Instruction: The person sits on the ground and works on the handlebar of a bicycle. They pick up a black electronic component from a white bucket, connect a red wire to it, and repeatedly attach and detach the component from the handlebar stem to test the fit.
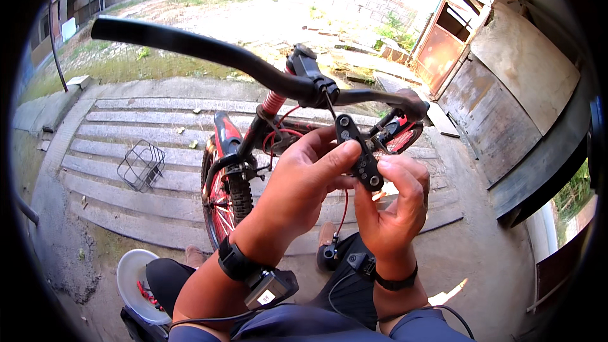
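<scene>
A black folding multi-tool, with round metal bolts at its ends, is held up in front of the bicycle. My left hand grips it, thumb on its upper face and fingers behind. My right hand is closed at its lower end, thumb and fingertips pressed against its edge; whether a blade is pinched there is hidden. Just beyond stands the bicycle, its black handlebar reaching far to the left. Below the tool hangs a red cable, leading down to a small black lever part by my knee.
The bicycle's knobbly front tyre stands left of my hands. A wire basket lies on the slatted paving. Beside my left leg is a white bucket with red items inside. Wooden boards form a wall at right.
</scene>
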Demonstrator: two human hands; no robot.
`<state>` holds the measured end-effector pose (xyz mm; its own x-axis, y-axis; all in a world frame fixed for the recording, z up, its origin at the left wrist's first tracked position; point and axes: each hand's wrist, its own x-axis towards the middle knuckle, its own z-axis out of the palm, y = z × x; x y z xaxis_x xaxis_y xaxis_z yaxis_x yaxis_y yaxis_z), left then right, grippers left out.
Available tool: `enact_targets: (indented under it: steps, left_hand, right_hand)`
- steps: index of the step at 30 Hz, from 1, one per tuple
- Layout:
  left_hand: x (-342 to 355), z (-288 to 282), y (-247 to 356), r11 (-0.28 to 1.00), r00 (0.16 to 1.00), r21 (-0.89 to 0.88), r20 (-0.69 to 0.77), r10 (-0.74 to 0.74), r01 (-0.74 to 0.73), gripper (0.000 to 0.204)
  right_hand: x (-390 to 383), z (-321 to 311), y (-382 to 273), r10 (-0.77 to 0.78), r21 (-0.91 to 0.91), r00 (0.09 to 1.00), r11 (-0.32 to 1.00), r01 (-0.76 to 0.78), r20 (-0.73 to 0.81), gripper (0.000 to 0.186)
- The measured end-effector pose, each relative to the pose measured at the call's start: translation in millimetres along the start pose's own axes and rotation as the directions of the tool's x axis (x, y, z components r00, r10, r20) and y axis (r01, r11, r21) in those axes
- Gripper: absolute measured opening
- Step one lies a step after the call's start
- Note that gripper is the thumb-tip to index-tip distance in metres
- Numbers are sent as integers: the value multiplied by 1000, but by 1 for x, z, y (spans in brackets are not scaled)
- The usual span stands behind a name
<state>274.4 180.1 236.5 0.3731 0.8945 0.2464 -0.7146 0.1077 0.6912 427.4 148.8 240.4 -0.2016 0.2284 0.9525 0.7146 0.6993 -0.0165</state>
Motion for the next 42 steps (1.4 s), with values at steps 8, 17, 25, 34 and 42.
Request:
enact_targets:
  steps: [8,17,25,34,42]
  left_hand:
    - [-3,-1,2,999,999,-36,-8,36,-37,56]
    - [-5,-8,-8,994,999,-99,8,42,-41,40]
    - [-14,-9,-2,985,997,164,-47,66,-57,39]
    - [-7,-17,-3,1000,997,-5,-72,12,-12,41]
    - [-6,-1,-3,1000,996,-6,-89,8,-8,33]
  right_hand:
    - [-18,-5,2,496,446,851,731,-516,172,54]
    - [-20,5,-13,632,683,682,314,-659,368,53]
    - [-2,3,-18,180,163,983,969,-183,36,65]
    - [-3,4,-12,-4,94,997,996,-4,82,44]
    - [-15,3,-4,107,147,993,983,-113,50,59]
